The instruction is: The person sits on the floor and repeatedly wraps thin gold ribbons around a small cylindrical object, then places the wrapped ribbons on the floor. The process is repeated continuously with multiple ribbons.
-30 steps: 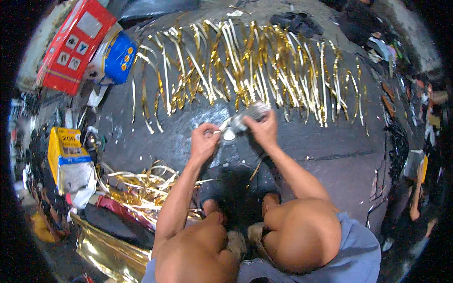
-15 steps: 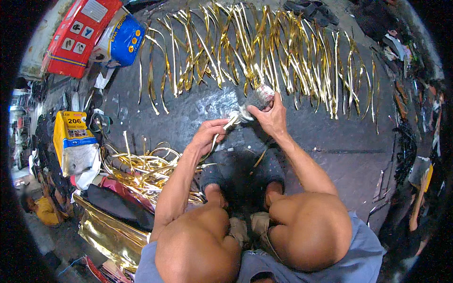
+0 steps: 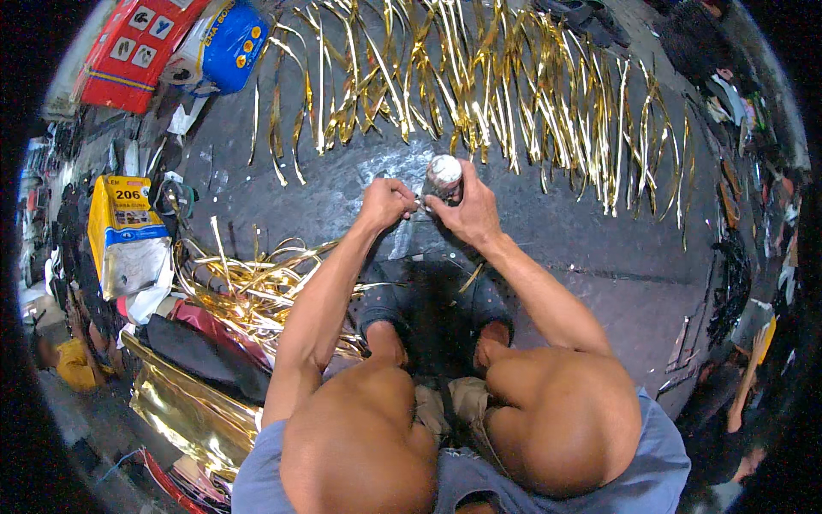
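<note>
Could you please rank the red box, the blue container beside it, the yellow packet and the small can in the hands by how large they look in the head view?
1. red box, though cut off by the picture's rim
2. yellow packet
3. blue container, close to the packet, so unsure
4. small can, held in the right hand

Small tool in left hand (image 3: 387, 203): mostly hidden inside the fist, kind not readable. Round tin (image 3: 444, 174) in right hand (image 3: 467, 214): lower body covered by fingers, only pale top shows. Gold foil strips (image 3: 479, 77): upper ends cut by frame rim. Red box (image 3: 133, 51): partly cropped. Clutter along right edge: dark, smeared, unidentifiable.
</note>
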Demonstrator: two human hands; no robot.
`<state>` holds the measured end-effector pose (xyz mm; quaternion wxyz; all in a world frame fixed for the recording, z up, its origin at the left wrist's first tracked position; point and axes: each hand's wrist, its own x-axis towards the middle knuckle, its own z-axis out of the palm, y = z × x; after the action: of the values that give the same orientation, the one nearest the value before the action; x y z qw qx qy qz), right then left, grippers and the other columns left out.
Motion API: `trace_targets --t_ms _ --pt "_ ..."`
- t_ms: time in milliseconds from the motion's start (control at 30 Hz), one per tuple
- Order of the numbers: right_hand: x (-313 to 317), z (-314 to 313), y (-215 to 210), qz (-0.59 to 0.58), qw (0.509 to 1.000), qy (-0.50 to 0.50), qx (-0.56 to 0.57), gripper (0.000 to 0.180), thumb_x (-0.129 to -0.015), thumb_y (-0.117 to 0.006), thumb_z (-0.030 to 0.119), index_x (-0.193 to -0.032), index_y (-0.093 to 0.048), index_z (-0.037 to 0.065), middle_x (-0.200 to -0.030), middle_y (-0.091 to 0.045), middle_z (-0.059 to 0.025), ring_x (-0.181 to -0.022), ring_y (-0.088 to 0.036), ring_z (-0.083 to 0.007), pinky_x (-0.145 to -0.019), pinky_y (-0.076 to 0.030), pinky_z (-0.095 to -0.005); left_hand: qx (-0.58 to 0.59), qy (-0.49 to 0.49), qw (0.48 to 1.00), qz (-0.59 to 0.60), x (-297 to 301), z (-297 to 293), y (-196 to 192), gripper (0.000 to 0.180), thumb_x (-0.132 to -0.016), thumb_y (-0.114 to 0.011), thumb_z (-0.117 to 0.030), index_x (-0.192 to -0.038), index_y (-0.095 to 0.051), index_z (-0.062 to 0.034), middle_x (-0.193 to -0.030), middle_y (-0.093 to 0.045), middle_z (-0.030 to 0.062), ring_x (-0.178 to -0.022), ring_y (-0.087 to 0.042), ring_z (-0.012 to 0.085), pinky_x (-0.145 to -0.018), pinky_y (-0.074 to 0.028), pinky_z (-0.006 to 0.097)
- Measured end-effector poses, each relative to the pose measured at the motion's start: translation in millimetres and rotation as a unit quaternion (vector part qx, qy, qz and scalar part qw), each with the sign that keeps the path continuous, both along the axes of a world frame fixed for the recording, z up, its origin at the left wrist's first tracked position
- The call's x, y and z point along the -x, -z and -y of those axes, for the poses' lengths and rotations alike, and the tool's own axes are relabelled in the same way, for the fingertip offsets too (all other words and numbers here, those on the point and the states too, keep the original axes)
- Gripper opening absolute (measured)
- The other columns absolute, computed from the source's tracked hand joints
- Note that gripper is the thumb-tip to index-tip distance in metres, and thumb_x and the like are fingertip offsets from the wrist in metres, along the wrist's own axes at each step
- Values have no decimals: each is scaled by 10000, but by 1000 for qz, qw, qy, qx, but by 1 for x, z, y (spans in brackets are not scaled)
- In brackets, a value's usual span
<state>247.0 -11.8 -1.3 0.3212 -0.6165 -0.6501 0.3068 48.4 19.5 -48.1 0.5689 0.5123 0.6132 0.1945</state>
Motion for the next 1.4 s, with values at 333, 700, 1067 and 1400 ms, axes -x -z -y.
trace_targets --t_ms 333,700,1067,1400 --pt "0 10 10 -39 995 -79 36 608 -769 -770 35 -1311 -496 26 -1147 -658 -194 -1047 -673 -335 -874 -556 -407 -285 52 954 76 -15 27 -37 578 -742 -790 -91 -1280 -586 -32 -1185 -660 141 -1121 -660 281 -975 -526 372" --pt "-16 -26 74 -327 849 168 380 317 -832 -651 -43 -1117 -531 25 -762 -629 -66 -630 -610 -172 -565 -493 -313 -311 81 947 10 -19 22 -36 518 -744 -797 -48 -1215 -582 -29 -1113 -684 183 -1071 -671 374 -908 -532 410" --pt "-173 -11 -197 -702 705 50 86 485 -920 -546 -50 -1387 -424 -102 -1193 -538 -175 -872 -505 -161 -728 -463 -245 -334 98 937 -24 -3 31 -32 472 -776 -759 -61 -1217 -592 -36 -1146 -654 203 -1097 -634 402 -923 -517 445" --pt "-288 -179 -297 -488 858 -35 -158 314 -919 -623 9 -1222 -543 -10 -1100 -628 -118 -956 -611 -199 -842 -518 -304 -397 14 916 -64 18 27 -66 721 -706 -781 -113 -1378 -523 -72 -1314 -564 156 -1255 -529 335 -1091 -427 438"
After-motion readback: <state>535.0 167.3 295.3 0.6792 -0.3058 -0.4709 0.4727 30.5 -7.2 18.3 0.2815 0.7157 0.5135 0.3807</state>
